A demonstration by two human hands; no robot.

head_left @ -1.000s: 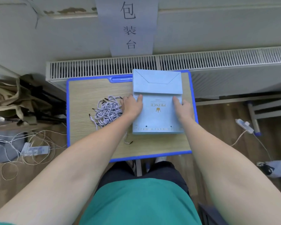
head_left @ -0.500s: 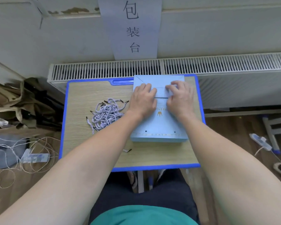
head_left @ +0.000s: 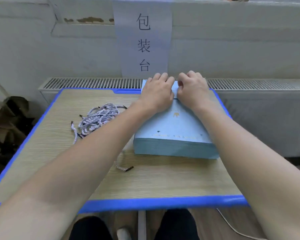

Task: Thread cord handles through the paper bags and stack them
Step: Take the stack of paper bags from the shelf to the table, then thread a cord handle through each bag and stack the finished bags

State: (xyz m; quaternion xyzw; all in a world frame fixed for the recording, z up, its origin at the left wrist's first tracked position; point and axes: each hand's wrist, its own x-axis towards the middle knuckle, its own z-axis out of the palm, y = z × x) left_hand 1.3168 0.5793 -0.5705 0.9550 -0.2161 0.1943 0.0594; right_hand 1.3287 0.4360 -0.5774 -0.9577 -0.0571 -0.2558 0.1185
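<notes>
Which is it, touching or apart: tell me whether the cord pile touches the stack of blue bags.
Apart. In the head view, the cord pile lies left of the stack of blue bags, with the left forearm and bare desk wood between them.

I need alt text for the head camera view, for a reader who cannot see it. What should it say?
Both hands, left hand and right hand, rest side by side on the far end of a stack of light blue paper bags on a blue-edged wooden desk. A pile of white twisted cords lies left of the stack. A paper sign hangs on the wall behind.
</notes>
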